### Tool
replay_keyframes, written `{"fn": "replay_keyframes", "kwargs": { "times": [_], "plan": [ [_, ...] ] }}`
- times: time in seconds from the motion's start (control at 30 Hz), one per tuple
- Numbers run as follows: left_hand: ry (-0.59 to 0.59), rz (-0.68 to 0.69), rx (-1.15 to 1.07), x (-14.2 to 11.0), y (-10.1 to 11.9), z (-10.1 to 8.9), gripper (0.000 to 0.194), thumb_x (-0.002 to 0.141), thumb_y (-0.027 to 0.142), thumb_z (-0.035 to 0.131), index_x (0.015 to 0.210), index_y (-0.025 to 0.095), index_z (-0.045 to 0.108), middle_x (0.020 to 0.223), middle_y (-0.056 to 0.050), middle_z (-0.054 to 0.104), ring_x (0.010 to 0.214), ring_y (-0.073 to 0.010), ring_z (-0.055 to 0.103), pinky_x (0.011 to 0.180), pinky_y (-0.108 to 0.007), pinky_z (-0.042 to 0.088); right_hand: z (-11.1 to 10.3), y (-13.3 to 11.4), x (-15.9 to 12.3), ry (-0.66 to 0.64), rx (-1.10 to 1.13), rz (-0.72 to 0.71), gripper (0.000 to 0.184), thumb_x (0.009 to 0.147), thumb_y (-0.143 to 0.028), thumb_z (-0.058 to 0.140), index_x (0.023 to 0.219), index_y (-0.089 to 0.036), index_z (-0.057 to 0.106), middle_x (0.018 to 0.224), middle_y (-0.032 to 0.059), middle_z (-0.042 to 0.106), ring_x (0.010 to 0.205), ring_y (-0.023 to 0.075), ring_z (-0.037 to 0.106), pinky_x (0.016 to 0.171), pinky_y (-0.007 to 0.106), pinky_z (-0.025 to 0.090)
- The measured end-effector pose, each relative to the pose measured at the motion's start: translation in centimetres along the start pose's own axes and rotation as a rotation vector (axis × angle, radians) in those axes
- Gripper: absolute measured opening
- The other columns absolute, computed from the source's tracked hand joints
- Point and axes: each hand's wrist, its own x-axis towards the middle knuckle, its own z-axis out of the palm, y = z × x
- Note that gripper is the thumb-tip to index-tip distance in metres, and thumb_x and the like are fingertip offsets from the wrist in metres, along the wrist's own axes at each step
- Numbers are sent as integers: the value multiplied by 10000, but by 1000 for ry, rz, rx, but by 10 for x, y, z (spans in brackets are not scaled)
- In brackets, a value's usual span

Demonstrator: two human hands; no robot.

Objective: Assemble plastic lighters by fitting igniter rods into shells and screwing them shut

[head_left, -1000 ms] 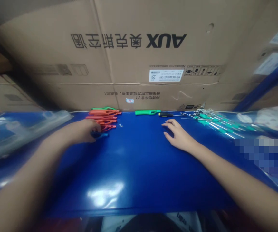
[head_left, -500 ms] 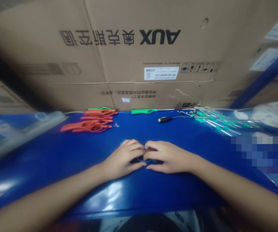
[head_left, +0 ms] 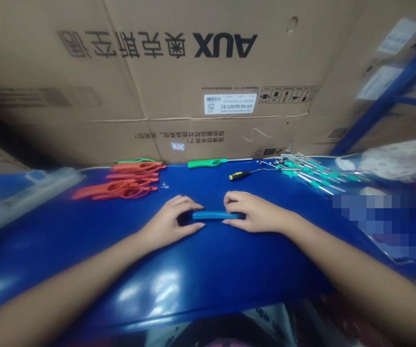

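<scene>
Over the middle of the blue table, a blue lighter handle (head_left: 213, 215) lies sideways between my two hands. My left hand (head_left: 169, 219) has its thumb and fingers closed about the left end. My right hand (head_left: 254, 212) grips the right end between thumb and curled fingers, hiding that tip. Beyond the hands are a green stick lighter (head_left: 206, 163) with a metal rod and a black-and-yellow screwdriver (head_left: 240, 175). Several orange lighter handles (head_left: 121, 187) are piled at the back left, with a green handle (head_left: 139, 160) behind them.
A large cardboard box (head_left: 150, 91) stands along the table's back edge. Metal rods with teal-green parts (head_left: 309, 173) are heaped at the back right. Clear plastic (head_left: 30, 197) lies at left. A blue metal post (head_left: 384, 96) rises at right.
My left hand has brought the blue handle from the orange pile to the middle, where my right hand has met it. Both hands have since moved slightly forward. The screwdriver has shifted nearer.
</scene>
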Motion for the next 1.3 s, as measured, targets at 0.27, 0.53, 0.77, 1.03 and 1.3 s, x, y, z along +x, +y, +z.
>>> {"fn": "replay_keyframes", "kwargs": {
  "times": [0.27, 0.53, 0.77, 1.03, 1.3],
  "plan": [
    [-16, 49, 11, -3, 0, 0, 298, 904, 361, 685, 1160, 210, 668, 1098, -62, 684, 1042, -223, 618, 966, -395, 481, 4, -5, 2, 17, -55, -16, 185, 919, -349, 667, 903, -191, 574, 973, 35, 579, 893, 176, 523, 830, 322, 403],
    [-20, 40, 17, -2, 1, 0, 321, 895, 356, 690, 1179, 209, 665, 1107, -67, 680, 1050, -225, 617, 986, -405, 472, 1, -14, 2, -27, -175, 94, 212, 913, -357, 683, 887, -202, 542, 868, -5, 613, 775, 157, 533, 693, 276, 349],
    [-40, 22, 13, 0, 3, -3, 301, 939, 391, 635, 1178, 214, 680, 1098, -58, 678, 1035, -214, 614, 963, -380, 479, 1, -20, 1, -81, -163, 169, 245, 921, -422, 662, 923, -195, 568, 944, 12, 605, 706, 135, 518, 574, 249, 277],
    [-44, 35, 22, 2, 3, -3, 262, 974, 384, 585, 1135, 210, 698, 1071, -59, 677, 998, -210, 612, 935, -367, 476, 0, -23, 3, -111, -197, 162, 382, 918, -565, 605, 938, -183, 605, 940, 22, 620, 699, 139, 528, 557, 255, 258],
    [-43, 38, 17, 3, 4, -4, 245, 986, 332, 556, 1143, 210, 699, 1082, -56, 675, 1004, -203, 616, 940, -359, 481, -1, -25, 0, -79, -232, 145, 277, 978, -464, 561, 964, -189, 595, 962, 25, 634, 690, 142, 529, 565, 266, 266]
  ]
}}
